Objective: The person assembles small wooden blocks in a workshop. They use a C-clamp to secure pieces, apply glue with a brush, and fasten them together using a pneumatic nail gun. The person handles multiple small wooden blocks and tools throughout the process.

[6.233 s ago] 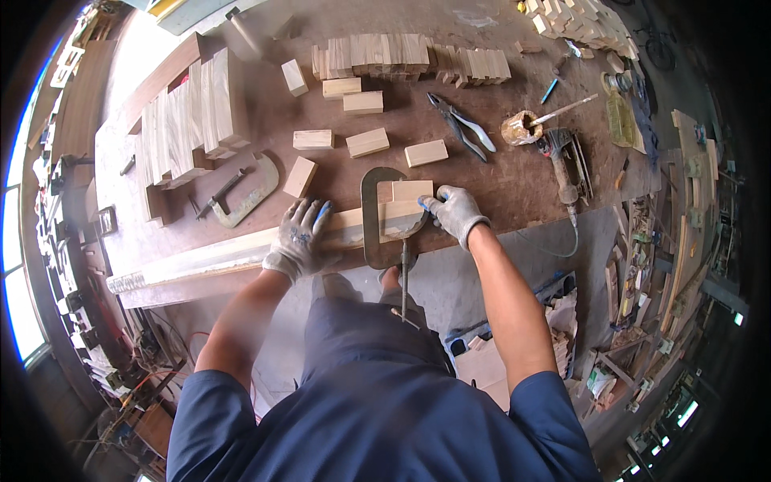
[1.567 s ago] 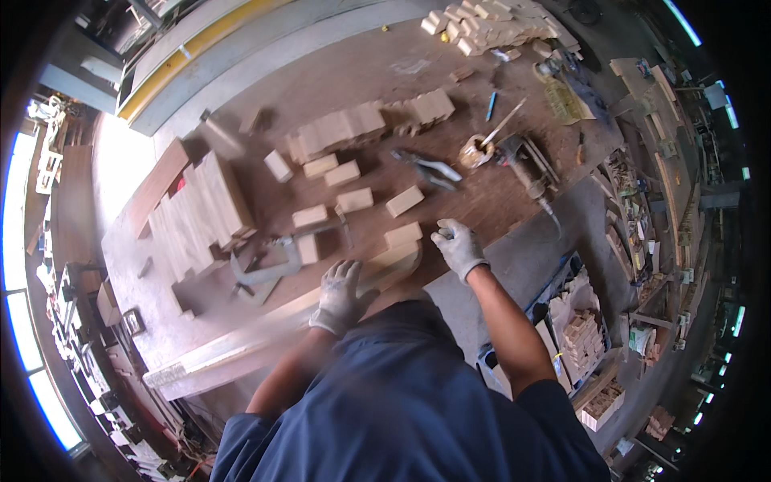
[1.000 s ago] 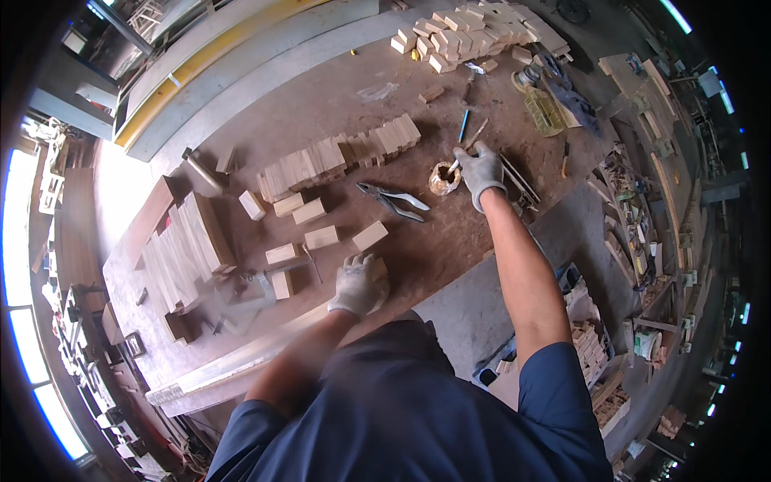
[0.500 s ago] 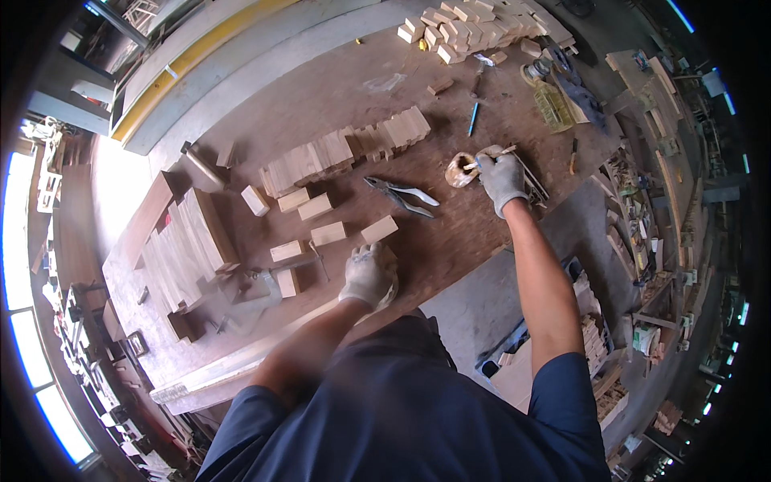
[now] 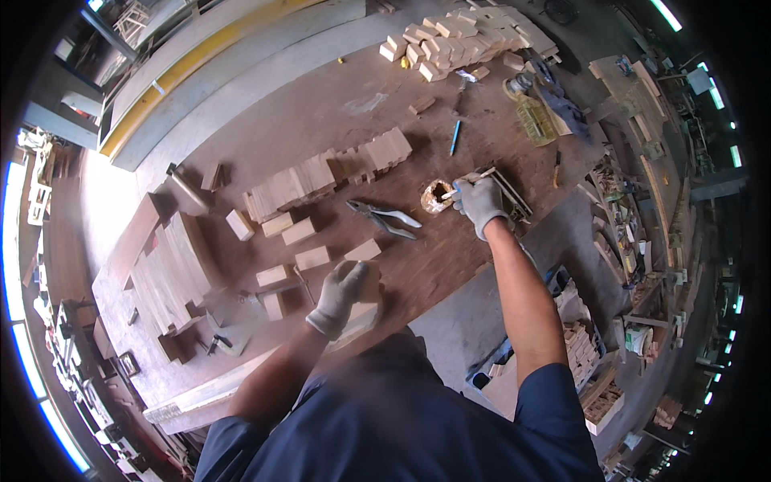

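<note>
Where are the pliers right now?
In the head view, the pliers lie near the picture's centre, between the loose wooden blocks on their left and the stained pot beside the right hand.

Pliers — slim blue pen beyond — yellowish bottle near dark cloth.

The desk has a brown wooden top, matt and scuffed. The blocks are of pale wood, smooth and matt. The pliers are of metal, slightly shiny. The pot has a rough, crusted rim. The left hand and right hand wear matt grey cloth. Near the desk's right end, the bottle looks like glossy plastic.
</note>
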Available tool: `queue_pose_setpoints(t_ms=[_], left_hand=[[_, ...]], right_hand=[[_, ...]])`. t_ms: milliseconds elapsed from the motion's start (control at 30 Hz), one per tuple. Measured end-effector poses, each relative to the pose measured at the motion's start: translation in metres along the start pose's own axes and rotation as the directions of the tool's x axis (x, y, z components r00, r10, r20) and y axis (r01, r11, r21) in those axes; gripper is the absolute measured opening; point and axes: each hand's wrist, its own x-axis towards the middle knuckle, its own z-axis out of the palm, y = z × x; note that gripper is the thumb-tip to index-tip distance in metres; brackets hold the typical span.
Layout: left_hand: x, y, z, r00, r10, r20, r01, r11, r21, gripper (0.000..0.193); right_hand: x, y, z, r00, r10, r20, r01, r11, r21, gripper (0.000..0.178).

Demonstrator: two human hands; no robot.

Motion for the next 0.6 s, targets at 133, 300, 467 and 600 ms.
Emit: queue_pose_setpoints(t_ms=[133, 300, 467, 600], left_hand=[[0.001, -0.004, -0.012, 0.995, -0.074, 0.064, 0.084, 0.981, -0.173, 0.05], [0.005, -0.002, -0.015, 0.953, -0.162, 0.256, 0.283, 0.778, -0.562, 0.053], [0.008, -0.007, -0.009, 0.963, -0.136, 0.234, 0.242, 0.818, -0.522, 0.054], [0.006, -0.009, -0.004, 0.984, 0.088, 0.158, -0.078, 0.995, -0.068, 0.043]], right_hand=[[-0.031, -0.013, 0.014, 0.993, 0.106, 0.053, -0.108, 0.994, 0.035, 0.017], [-0.036, 0.028, 0.024, 0.958, -0.277, 0.078, 0.288, 0.937, -0.197, 0.017], [-0.032, 0.036, 0.031, 0.949, -0.313, 0.047, 0.315, 0.923, -0.222, 0.022], [-0.034, 0.037, 0.03, 0.954, -0.298, 0.036, 0.298, 0.925, -0.234, 0.02]])
